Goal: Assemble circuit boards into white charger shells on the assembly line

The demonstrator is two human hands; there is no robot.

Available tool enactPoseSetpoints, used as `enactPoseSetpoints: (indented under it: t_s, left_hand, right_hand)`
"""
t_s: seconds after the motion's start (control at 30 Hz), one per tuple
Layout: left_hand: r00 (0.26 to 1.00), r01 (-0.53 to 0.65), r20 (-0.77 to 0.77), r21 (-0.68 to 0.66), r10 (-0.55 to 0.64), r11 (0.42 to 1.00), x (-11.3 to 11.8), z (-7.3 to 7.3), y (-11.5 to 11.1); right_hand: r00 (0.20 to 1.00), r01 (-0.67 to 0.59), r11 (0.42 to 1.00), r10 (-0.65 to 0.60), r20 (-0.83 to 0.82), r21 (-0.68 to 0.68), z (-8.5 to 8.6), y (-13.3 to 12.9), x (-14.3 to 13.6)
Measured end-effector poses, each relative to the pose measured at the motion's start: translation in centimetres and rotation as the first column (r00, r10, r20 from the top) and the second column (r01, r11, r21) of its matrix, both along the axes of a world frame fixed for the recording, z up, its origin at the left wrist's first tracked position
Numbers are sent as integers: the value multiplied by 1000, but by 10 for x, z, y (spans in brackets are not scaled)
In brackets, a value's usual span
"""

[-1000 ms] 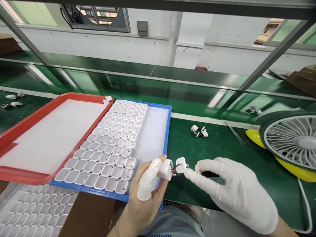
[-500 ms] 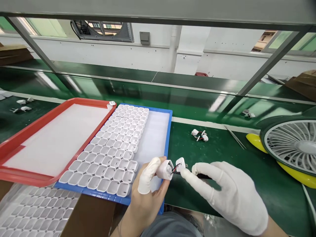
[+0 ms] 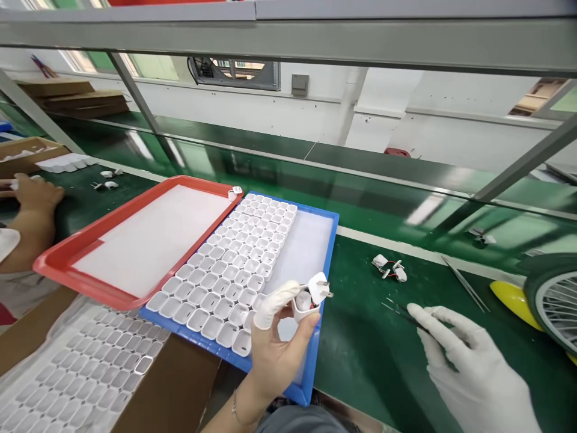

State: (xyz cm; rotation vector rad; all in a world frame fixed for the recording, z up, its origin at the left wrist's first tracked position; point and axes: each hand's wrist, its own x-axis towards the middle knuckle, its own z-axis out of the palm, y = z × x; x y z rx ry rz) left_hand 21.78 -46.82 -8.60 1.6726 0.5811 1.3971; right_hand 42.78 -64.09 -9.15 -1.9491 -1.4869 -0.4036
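My left hand [image 3: 277, 352], with a white cover on the thumb, grips a small white plug housing [image 3: 305, 308] over the right part of the blue tray [image 3: 331, 246]. The housing's open end faces up, and a rounded white part and a bit of red wire show inside. A white end cap [image 3: 318, 287] with two metal prongs rests tilted at its mouth. Off to the right, my gloved right hand [image 3: 478, 361] is closed around dark tweezers [image 3: 408, 314], whose thin tips point left, away from the housing. Rows of open white housings [image 3: 225, 270] fill the tray's left side.
A red tray [image 3: 148, 294] adjoins the blue one on the left. Wired plug parts [image 3: 390, 267], metal tweezers [image 3: 466, 282] and a fan [image 3: 556, 307] lie to the right. More housings sit in a carton [image 3: 157, 385] below. Another person's arm [image 3: 38, 204] shows at far left.
My right hand has drawn away to the right with the tweezers. The end cap has moved from beside the housing onto its mouth, and the housing has turned upward. The view has shifted left.
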Motion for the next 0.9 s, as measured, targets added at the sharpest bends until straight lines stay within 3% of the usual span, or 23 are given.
enactPoseSetpoints:
  t_s: [0.07,0.1,0.13,0.2,0.27,0.33,0.53,0.63,0.73,0.8,0.9]
  left_hand:
    - [996,90,40,-170,-84,981,2,5,3]
    - [986,161,91,-283,-140,946,3,8,4]
    - [968,238,167,-397,-186,886,4,11,7]
    - [915,386,343,-587,-214,711,8,18,13]
    - [870,475,466,-698,-163,536,10,21,20]
    - [847,505,528,-757,-68,414,12,23,25]
    - [814,545,567,-820,124,174,14,23,26]
    - [803,558,570,-822,172,117,15,25,23]
    - [814,543,553,-833,178,106,14,26,22]
    - [821,535,553,-832,139,149,10,25,21]
    - [827,549,558,-779,-65,302,-8,27,24]
  right_hand:
    - [999,28,997,-25,47,-74,-17,1,3]
    - [996,61,991,-52,76,-120,-26,2,4]
    - [990,106,979,-87,110,-172,-34,2,4]
    - [972,195,940,-148,182,-278,-49,0,3]
    - [953,266,895,-189,235,-359,-59,-2,1]
    - [946,295,870,-210,246,-394,-66,-6,1]
    - [933,353,815,-266,244,-459,-74,-11,1]
    - [935,347,811,-259,243,-470,-75,-12,-1]
    - [936,340,820,-249,247,-461,-77,-13,-3]
    - [933,344,831,-248,262,-438,-82,-15,-1]
    - [939,298,867,-192,285,-399,-92,-22,8]
